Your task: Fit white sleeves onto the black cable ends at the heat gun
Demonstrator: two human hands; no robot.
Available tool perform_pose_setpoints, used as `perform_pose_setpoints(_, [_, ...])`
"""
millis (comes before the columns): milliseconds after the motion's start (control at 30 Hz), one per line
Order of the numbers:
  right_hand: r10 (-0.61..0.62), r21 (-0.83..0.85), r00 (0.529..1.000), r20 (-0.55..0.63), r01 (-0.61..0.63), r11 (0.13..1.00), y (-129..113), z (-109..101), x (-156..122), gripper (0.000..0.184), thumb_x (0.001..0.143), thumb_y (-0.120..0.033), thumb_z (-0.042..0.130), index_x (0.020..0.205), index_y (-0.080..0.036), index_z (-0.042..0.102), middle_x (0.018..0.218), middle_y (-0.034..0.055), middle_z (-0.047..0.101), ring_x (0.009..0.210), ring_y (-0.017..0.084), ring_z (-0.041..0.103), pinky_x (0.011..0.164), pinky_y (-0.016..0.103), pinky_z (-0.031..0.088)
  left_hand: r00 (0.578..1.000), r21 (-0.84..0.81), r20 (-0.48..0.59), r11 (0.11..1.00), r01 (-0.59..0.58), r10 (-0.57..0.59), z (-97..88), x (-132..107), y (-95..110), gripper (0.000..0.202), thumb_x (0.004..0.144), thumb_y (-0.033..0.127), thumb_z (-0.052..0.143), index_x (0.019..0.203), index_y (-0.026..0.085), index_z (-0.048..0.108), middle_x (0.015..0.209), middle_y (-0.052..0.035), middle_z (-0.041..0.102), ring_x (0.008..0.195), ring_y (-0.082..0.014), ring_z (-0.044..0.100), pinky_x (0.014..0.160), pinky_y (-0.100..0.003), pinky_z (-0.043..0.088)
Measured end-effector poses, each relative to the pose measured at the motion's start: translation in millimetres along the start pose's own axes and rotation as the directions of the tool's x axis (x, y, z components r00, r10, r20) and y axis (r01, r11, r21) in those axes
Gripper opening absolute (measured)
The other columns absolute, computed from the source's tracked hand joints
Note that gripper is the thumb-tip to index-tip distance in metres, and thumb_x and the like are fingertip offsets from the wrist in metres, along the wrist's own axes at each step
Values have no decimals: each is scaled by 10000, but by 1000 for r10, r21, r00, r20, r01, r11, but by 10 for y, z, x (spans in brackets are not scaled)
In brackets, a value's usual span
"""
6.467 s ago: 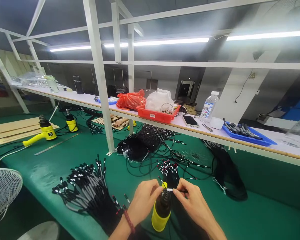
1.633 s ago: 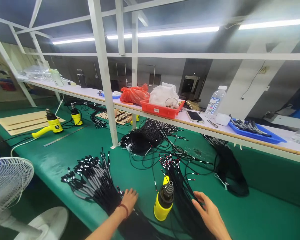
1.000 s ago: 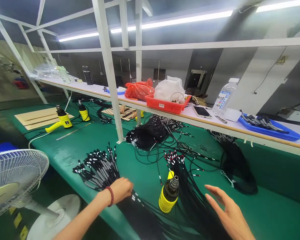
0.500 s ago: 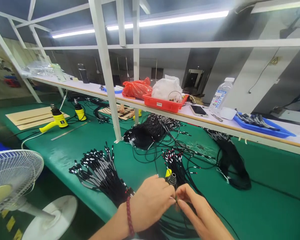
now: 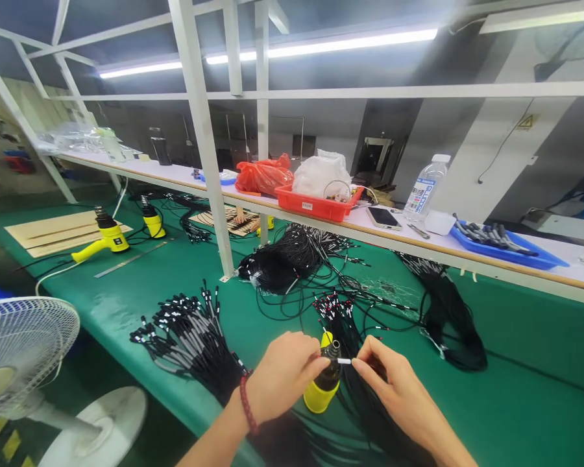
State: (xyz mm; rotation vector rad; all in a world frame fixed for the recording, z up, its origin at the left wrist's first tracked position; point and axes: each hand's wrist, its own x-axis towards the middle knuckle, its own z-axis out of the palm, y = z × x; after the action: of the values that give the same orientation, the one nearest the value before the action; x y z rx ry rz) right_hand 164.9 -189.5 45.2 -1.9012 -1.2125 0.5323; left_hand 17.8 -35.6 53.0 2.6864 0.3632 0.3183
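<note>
"What do the hands have?"

"A thin black cable with a white sleeve (image 5: 344, 360), held level between them. The right hand (image 5: 394, 383) pinches it between thumb and forefinger, and the left hand (image 5: 285, 376) closes on the stretch nearer the left."

"So the fingers are together on both sides?"

"Yes, both are clamped on that cable, just beside the tip of an upright yellow-and-black heat gun (image 5: 322, 383). The gun stands between the hands on a green bench mat (image 5: 516, 363). I can't tell whether the left fingers touch it."

"What lies close by?"

"At ten o'clock from the hands, a spread bundle of black cables with grey sleeves (image 5: 189, 347) fans out. Under the right hand lies a long bunch of black cables (image 5: 365, 402), running up towards twelve o'clock. A red beaded bracelet (image 5: 246, 403) circles the left wrist."

"Further out?"

"A white pedestal fan (image 5: 24, 344) stands at nine o'clock. At twelve, a white shelf (image 5: 467, 263) carries a red plastic crate (image 5: 311, 207), and at one o'clock, a bright blue plastic tray (image 5: 506, 243)."
</note>
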Motion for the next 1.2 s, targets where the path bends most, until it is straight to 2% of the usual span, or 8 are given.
perform_pose_setpoints(233, [-13, -94, 999, -37, 10, 996, 71, 13, 174, 265, 923, -396, 425, 718, -231, 447, 621, -57, 459, 562, 125, 407, 514, 233, 292, 996, -189, -44, 979, 72, -82, 162, 140, -95, 381, 987, 281, 336, 661, 193, 512, 649, 22, 564, 636, -137, 503, 619, -248, 325])
perform_pose_setpoints(400, [-27, -124, 998, -59, 20, 992, 134, 31, 241, 244, 922, -366, 436, 720, -230, 459, 626, -54, 504, 569, 129, 444, 520, 235, 312, 988, -240, -66, 963, 121, -141, 235, 220, -121, 361, 956, 294, 378, 638, 188, 511, 611, 21, 547, 603, -138, 485, 581, -241, 309])
perform_pose_setpoints(600, [-30, -141, 996, -83, 18, 990, 147, 48, 284, 218, 906, -316, 458, 708, -228, 473, 608, -53, 523, 551, 129, 453, 505, 236, 307, 984, -284, -84, 951, 126, -156, 301, 254, -179, 346, 945, 324, 403, 655, 189, 535, 596, 28, 548, 581, -135, 475, 561, -231, 300])
perform_pose_setpoints(800, [-31, -150, 994, -103, 15, 989, 144, 61, 309, 194, 886, -311, 476, 710, -229, 490, 618, -40, 547, 566, 143, 486, 512, 235, 335, 978, -323, -108, 936, 137, -181, 335, 253, -205, 268, 911, 325, 444, 709, 192, 561, 675, 10, 595, 668, -160, 523, 613, -238, 356])
perform_pose_setpoints(1000, [-21, -135, 998, -62, 13, 991, 172, 41, 290, 243, 894, -312, 470, 748, -216, 638, 698, -4, 660, 642, 165, 573, 575, 246, 382, 973, -368, -143, 922, 119, -183, 315, 244, -199, 144, 882, 282, 496, 789, 197, 565, 784, 16, 621, 777, -162, 554, 709, -248, 383])
perform_pose_setpoints(1200, [-30, -139, 997, -65, 21, 990, 178, 7, 274, 247, 876, -309, 493, 725, -217, 665, 678, -8, 661, 629, 162, 565, 575, 241, 373, 979, -241, -71, 956, 166, -188, 325, 262, -207, 394, 978, 359, 337, 699, 200, 566, 631, 16, 595, 627, -155, 538, 611, -239, 354])
